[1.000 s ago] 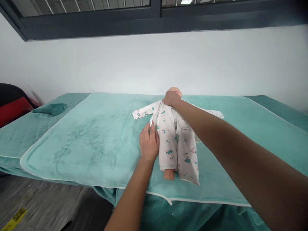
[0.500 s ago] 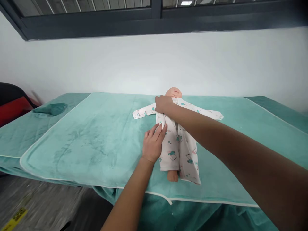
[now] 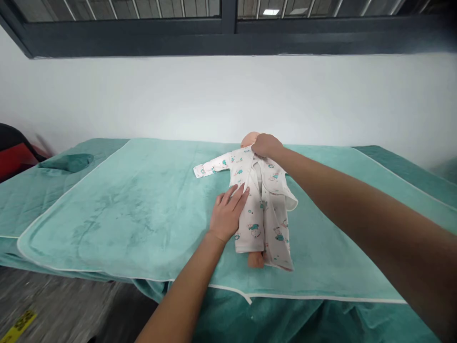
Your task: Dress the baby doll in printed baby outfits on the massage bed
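A baby doll (image 3: 249, 139) lies on its back on the bed, head toward the wall, its face partly behind my right hand. It wears a white printed jacket (image 3: 240, 164) and white printed trousers (image 3: 252, 231); one bare foot (image 3: 255, 259) sticks out at the trouser hem. My right hand (image 3: 267, 145) is closed at the jacket's neckline, its fingertips pinching the cloth. Against the side of the doll's waist, my left hand (image 3: 228, 212) rests with fingers stretched out over the jacket's lower edge. The sleeve on the right is mostly hidden behind my right forearm.
A light green mat (image 3: 107, 205) with white piping covers the darker green bed cover (image 3: 21, 205). Behind runs a white wall (image 3: 178, 100) below a dark window frame (image 3: 143, 40). A red and black object (image 3: 16, 159) stands at the far left.
My right hand has moved from the left side of the chest up and right to the neckline. The jacket's left front now lies flatter over the chest. My left hand stays in place.
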Demonstrator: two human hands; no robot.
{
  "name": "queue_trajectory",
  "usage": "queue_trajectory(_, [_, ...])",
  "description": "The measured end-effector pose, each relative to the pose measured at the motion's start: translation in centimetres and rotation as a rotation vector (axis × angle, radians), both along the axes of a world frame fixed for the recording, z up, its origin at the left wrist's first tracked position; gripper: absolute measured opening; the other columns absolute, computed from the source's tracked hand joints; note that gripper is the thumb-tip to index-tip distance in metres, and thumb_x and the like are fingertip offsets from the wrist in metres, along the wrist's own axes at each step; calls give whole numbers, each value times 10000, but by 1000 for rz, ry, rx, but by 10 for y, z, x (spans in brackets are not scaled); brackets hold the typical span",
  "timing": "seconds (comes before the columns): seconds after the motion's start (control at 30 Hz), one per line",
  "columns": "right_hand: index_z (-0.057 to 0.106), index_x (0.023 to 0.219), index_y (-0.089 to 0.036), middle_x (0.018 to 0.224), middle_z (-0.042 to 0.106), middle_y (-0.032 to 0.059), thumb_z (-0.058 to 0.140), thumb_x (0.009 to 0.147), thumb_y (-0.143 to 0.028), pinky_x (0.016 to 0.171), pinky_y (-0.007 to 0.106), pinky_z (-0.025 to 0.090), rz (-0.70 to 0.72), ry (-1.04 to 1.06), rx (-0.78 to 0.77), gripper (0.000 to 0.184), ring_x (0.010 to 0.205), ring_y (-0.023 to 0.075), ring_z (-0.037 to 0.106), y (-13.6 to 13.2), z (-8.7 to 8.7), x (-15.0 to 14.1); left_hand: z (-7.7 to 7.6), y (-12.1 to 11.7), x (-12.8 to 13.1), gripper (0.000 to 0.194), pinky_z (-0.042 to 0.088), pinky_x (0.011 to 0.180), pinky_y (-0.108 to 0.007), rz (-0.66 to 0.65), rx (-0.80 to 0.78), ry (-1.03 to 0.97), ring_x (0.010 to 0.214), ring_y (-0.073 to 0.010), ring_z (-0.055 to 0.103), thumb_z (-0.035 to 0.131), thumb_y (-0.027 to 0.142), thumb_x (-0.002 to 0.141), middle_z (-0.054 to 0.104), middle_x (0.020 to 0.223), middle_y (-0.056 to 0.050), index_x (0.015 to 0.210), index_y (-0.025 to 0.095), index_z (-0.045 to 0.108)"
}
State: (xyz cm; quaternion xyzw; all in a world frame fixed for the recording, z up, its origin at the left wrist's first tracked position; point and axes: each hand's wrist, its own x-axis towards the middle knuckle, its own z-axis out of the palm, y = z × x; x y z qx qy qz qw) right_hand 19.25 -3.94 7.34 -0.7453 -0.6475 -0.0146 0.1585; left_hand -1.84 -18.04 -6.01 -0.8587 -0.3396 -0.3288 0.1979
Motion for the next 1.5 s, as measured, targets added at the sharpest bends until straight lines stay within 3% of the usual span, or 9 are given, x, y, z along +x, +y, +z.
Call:
queue_trajectory(0.2, [614,1078,-171,1022,696,127,496,850,-273,795,373,470,-60,161,119,276,901,275,629,-19,-30,2,4,0,3,462,385,1058,-400,-108,30,9,1412,-257,432,426,142,973,576,1429,-115,1430,168,487])
queue_trajectory(0.43, [588,817,-210,847,665,37,547,751,-295,724,317,417,-34,493,217,115,782,210,570,-15,-48,15,12,1,2,450,394,1049,-403,-224,-40,7,1405,-233,442,412,92,954,597,1409,-96,1387,164,511])
queue_trajectory(0.73, [584,646,-184,609,504,-45,627,671,-368,574,258,350,60,1001,290,191,607,124,444,-8,-56,36,64,-5,36,374,418,1061,-387,-326,-176,-184,1212,-171,607,440,25,908,712,1215,-50,1202,176,615])
queue_trajectory(0.87, [539,640,-208,598,497,-35,596,700,-381,535,263,359,39,1108,328,192,572,128,427,-8,-57,36,64,-13,43,353,493,905,-380,-395,-210,-150,1118,-203,644,464,21,868,737,1143,-65,1157,130,635])
queue_trajectory(1.0, [569,682,-212,655,557,-16,622,688,-367,566,268,386,65,985,272,164,622,148,480,-8,-53,35,66,-8,35,373,533,792,-358,-503,-403,-262,948,-187,685,462,28,863,762,1003,-37,1120,193,677])
queue_trajectory(1.07, [599,725,-210,696,590,-4,620,712,-380,593,274,399,83,919,253,172,660,161,510,-9,-48,35,75,6,34,372,550,759,-317,-485,-563,-489,860,-153,689,445,31,871,759,947,-13,1026,233,716])
queue_trajectory(1.23, [550,747,-228,750,623,9,509,822,-324,628,290,396,-47,731,302,128,688,171,542,-17,-33,39,106,78,60,224,509,606,-262,-146,-914,-986,732,-147,646,551,228,872,739,903,-24,981,226,747])
queue_trajectory(1.37, [520,736,-243,797,656,48,576,814,-460,626,320,389,-33,493,174,237,702,209,555,-22,-28,35,114,137,96,223,450,592,-247,-76,-948,-951,673,-142,597,558,234,827,708,793,-38,934,178,745])
queue_trajectory(1.5, [541,697,-252,755,664,46,585,802,-470,596,320,390,-16,463,148,246,665,210,554,-18,-33,32,112,160,113,245,394,596,-276,16,-898,-622,609,-150,513,519,200,806,620,626,-22,605,193,660])
